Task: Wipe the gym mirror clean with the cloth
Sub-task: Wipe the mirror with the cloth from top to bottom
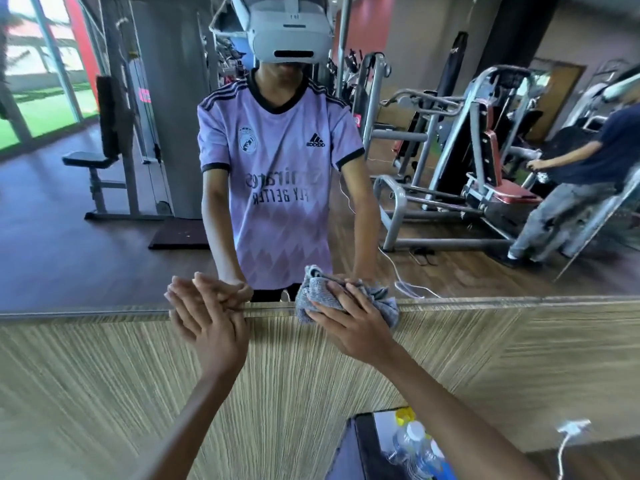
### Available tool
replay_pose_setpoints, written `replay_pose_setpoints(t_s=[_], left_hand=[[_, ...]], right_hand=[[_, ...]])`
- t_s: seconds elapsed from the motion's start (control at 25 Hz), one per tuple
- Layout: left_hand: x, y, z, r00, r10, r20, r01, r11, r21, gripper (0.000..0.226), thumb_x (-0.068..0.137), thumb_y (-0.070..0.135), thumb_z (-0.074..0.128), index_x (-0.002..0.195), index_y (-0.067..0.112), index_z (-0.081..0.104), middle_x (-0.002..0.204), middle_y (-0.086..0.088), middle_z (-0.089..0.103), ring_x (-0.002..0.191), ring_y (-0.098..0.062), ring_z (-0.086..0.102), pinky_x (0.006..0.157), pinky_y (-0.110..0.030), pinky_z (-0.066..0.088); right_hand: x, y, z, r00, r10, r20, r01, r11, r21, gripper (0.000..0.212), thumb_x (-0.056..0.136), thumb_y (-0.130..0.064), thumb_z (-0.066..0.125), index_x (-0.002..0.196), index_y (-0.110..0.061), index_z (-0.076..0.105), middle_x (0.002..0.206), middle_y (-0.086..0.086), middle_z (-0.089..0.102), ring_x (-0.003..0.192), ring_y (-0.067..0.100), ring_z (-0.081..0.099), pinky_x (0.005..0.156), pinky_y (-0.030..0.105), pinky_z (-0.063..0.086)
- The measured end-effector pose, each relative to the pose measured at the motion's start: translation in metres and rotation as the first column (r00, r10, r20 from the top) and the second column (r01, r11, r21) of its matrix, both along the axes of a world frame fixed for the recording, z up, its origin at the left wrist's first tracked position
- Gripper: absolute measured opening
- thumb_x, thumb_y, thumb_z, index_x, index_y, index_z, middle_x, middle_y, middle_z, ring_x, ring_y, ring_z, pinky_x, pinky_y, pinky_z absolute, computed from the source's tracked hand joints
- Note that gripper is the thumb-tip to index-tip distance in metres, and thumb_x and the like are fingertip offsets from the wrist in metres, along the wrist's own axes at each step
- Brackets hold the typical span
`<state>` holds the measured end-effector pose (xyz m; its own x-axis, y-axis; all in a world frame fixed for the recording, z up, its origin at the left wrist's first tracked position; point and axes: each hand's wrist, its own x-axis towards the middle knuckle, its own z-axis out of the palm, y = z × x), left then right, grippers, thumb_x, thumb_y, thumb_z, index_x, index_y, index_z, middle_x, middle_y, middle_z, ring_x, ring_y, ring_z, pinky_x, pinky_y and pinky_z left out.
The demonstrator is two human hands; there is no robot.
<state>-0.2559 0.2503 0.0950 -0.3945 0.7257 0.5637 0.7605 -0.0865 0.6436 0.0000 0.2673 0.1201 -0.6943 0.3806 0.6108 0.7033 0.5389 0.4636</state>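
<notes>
Standing nearest, low right: clear plastic bottles on a dark counter, with a white cable beside them. Wood-grain wall panel beyond, behind both forearms. Left hand: fingers straight and released, flat across the mirror's lower edge, holding nothing. Right hand: fingers spread and straight, pressing a bunched grey cloth against the mirror at its bottom rim, just beside the left hand. Reflected farther back — the person in a lilac jersey and white headset, grey gym machines, a second person at right.
</notes>
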Motion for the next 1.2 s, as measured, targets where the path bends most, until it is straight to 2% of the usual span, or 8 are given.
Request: replay_pose_setpoints(t_s=[0.16, 0.4, 0.56, 0.76, 0.88, 1.04, 1.12, 1.2], left_hand=[[0.070, 0.004, -0.003, 0.986, 0.061, 0.154, -0.058, 0.998, -0.028, 0.088, 0.085, 0.022, 0.034, 0.155, 0.014, -0.019, 0.162, -0.022, -0.019, 0.149, -0.024, -0.026, 0.114, -0.036, -0.027], [0.179, 0.011, 0.000, 0.937, 0.164, 0.307, -0.146, 0.986, -0.080, 0.086, 0.081, 0.032, 0.026, 0.156, 0.001, -0.004, 0.164, -0.021, -0.009, 0.152, -0.034, -0.010, 0.119, -0.052, -0.007], [0.222, 0.010, 0.001, 0.937, 0.179, 0.300, -0.145, 0.981, -0.130, 0.085, 0.083, 0.036, 0.022, 0.155, 0.001, -0.008, 0.164, -0.018, -0.013, 0.152, -0.030, -0.015, 0.119, -0.045, -0.011], [0.240, 0.008, -0.011, 0.947, 0.211, 0.244, -0.181, 0.973, -0.139, 0.080, 0.089, 0.037, 0.023, 0.156, 0.007, -0.007, 0.166, -0.012, -0.010, 0.153, -0.028, -0.012, 0.120, -0.046, -0.004], [0.243, 0.005, -0.005, 0.939, 0.211, 0.271, -0.177, 0.974, -0.143, 0.083, 0.087, 0.033, 0.028, 0.155, 0.008, -0.012, 0.165, -0.013, -0.014, 0.152, -0.028, -0.015, 0.120, -0.048, -0.006], [0.252, 0.004, 0.005, 0.999, 0.010, -0.048, -0.010, 1.000, -0.009, 0.089, 0.085, 0.027, 0.038, 0.157, 0.013, -0.013, 0.162, -0.014, -0.026, 0.150, -0.031, -0.022, 0.118, -0.041, -0.020], [0.253, 0.008, 0.014, 0.969, -0.062, -0.240, 0.084, 0.993, 0.081, 0.088, 0.086, 0.028, 0.038, 0.158, 0.013, -0.009, 0.162, -0.015, -0.025, 0.150, -0.034, -0.020, 0.119, -0.041, -0.020], [0.254, 0.012, 0.027, 0.925, -0.088, -0.369, 0.154, 0.976, 0.155, 0.086, 0.087, 0.028, 0.040, 0.158, 0.011, -0.005, 0.162, -0.017, -0.022, 0.151, -0.036, -0.018, 0.120, -0.046, -0.017]], right_hand=[[0.103, 0.008, 0.007, 0.989, 0.009, 0.148, -0.017, 0.999, 0.048, 0.034, 0.101, -0.022, 0.038, 0.129, -0.022, 0.058, 0.131, -0.003, 0.064, 0.137, 0.028, 0.041, 0.119, 0.047, 0.020], [0.301, 0.003, 0.023, 0.970, -0.107, 0.216, 0.119, 0.992, -0.042, 0.039, 0.103, -0.023, 0.028, 0.134, -0.021, 0.051, 0.135, 0.000, 0.054, 0.134, 0.031, 0.040, 0.123, 0.047, 0.011], [0.259, 0.006, 0.015, 0.986, -0.050, 0.161, 0.055, 0.998, -0.029, 0.039, 0.100, -0.016, 0.036, 0.122, -0.018, 0.069, 0.128, -0.001, 0.066, 0.135, 0.033, 0.042, 0.121, 0.052, 0.016], [0.141, 0.006, 0.008, 0.983, 0.118, 0.143, -0.119, 0.993, 0.001, 0.036, 0.097, -0.014, 0.045, 0.127, -0.018, 0.065, 0.135, -0.002, 0.061, 0.147, 0.033, 0.028, 0.122, 0.056, 0.012], [0.178, 0.012, 0.013, 0.969, 0.096, 0.227, -0.114, 0.991, 0.067, 0.037, 0.097, -0.017, 0.044, 0.130, -0.018, 0.062, 0.137, -0.002, 0.060, 0.146, 0.032, 0.030, 0.122, 0.053, 0.013], [0.321, 0.013, 0.010, 0.979, -0.013, 0.204, -0.024, 0.984, 0.179, 0.039, 0.092, -0.023, 0.047, 0.130, -0.018, 0.055, 0.132, 0.001, 0.063, 0.148, 0.035, 0.023, 0.122, 0.052, 0.014], [0.385, 0.009, 0.014, 0.974, -0.056, 0.219, 0.013, 0.981, 0.194, 0.038, 0.099, -0.027, 0.038, 0.134, -0.019, 0.049, 0.129, 0.002, 0.066, 0.151, 0.034, 0.009, 0.122, 0.052, 0.010], [0.413, 0.010, 0.025, 0.982, -0.078, 0.172, 0.048, 0.984, 0.170, 0.041, 0.104, -0.029, 0.029, 0.141, -0.022, 0.045, 0.134, 0.001, 0.061, 0.150, 0.033, 0.013, 0.123, 0.051, 0.009]])
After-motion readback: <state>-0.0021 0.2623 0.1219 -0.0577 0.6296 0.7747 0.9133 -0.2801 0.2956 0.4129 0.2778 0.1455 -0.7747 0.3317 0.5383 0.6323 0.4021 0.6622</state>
